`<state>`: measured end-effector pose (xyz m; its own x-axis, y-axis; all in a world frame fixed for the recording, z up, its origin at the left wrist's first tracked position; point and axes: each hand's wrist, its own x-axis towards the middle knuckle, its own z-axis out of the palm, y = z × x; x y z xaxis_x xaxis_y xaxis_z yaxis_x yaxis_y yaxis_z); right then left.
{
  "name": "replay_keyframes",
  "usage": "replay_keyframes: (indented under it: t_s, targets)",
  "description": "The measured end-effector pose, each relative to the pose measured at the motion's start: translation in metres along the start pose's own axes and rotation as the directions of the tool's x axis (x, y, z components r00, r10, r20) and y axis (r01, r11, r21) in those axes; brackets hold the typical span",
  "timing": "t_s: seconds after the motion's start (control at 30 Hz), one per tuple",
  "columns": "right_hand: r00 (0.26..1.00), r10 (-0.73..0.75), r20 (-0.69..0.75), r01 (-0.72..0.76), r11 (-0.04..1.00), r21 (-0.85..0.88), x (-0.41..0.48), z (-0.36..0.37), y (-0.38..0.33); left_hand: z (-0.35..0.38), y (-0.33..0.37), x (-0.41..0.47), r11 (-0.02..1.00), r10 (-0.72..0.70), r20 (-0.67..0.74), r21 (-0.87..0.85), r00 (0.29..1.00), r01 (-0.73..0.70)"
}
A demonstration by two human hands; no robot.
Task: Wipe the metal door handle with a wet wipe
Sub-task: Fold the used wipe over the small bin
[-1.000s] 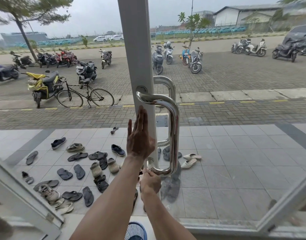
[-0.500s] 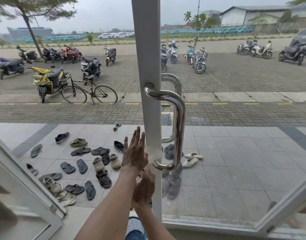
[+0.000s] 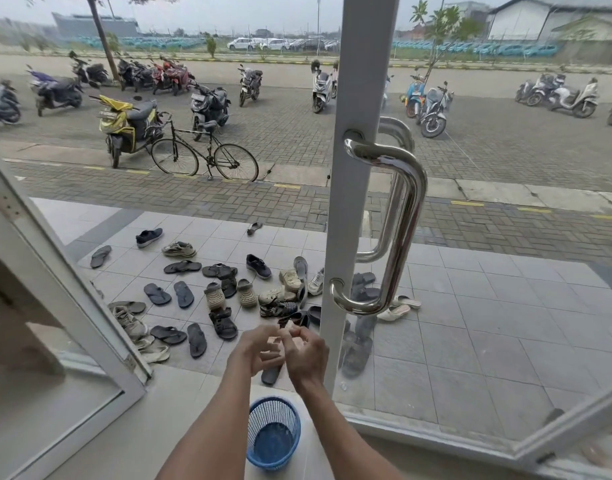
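The polished metal door handle (image 3: 406, 216) is a D-shaped bar on the white stile of a glass door (image 3: 360, 168), with a twin handle behind the glass. Both hands are off it, meeting below and left of its lower end. My left hand (image 3: 259, 351) and my right hand (image 3: 306, 355) have curled fingers that pinch a small pale wad between them, which looks like the wet wipe (image 3: 287, 332). Most of the wipe is hidden by the fingers.
A blue plastic basket (image 3: 273, 434) stands on the floor right under my forearms. A second glass door leaf (image 3: 72, 306) hangs open at the left. Outside, several shoes and sandals (image 3: 221, 296) lie on the tiled porch, with a bicycle and parked scooters beyond.
My left hand has come down off the door stile and my right hand has left the handle's lower end. Both have met lower down around the wad. The view has shifted left.
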<state>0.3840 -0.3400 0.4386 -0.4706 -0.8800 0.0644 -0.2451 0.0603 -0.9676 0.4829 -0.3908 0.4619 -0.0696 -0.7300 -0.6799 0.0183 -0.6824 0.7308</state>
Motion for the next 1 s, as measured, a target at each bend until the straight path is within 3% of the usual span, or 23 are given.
replay_keyframes:
  t_s: [0.13,0.27,0.5,0.63,0.73,0.83,1.0]
  targets:
    - [0.994,-0.017,0.105,0.028,0.994,-0.107,0.001,0.005,0.028,-0.018,-0.022,0.012,0.979,0.027,0.044,-0.202,0.999,-0.017]
    - [0.983,0.058,0.174,-0.040,0.993,-0.108,0.003,0.021,0.065,-0.032,-0.053,0.038,0.953,0.063,0.015,-0.298,0.998,-0.056]
    - [0.966,0.086,0.243,-0.060,0.992,-0.115,0.000,0.075,0.163,-0.062,-0.140,0.108,0.993,0.079,-0.076,-0.086,0.994,-0.086]
    - [0.962,0.079,0.260,-0.057,0.994,-0.090,-0.002,0.111,0.246,-0.075,-0.202,0.163,0.978,-0.078,-0.042,-0.198,0.996,0.068]
    - [0.945,0.073,0.318,-0.040,0.993,-0.110,0.002,0.135,0.318,-0.084,-0.245,0.217,0.960,-0.095,-0.019,-0.265,0.995,0.087]
    - [0.895,0.141,0.423,-0.062,0.979,-0.195,0.006,0.160,0.401,-0.087,-0.300,0.279,0.955,-0.084,0.019,-0.284,0.996,0.086]
    - [0.790,0.274,0.548,-0.063,0.926,-0.372,0.017,0.206,0.543,-0.085,-0.398,0.403,0.940,-0.123,-0.041,-0.325,0.992,0.103]
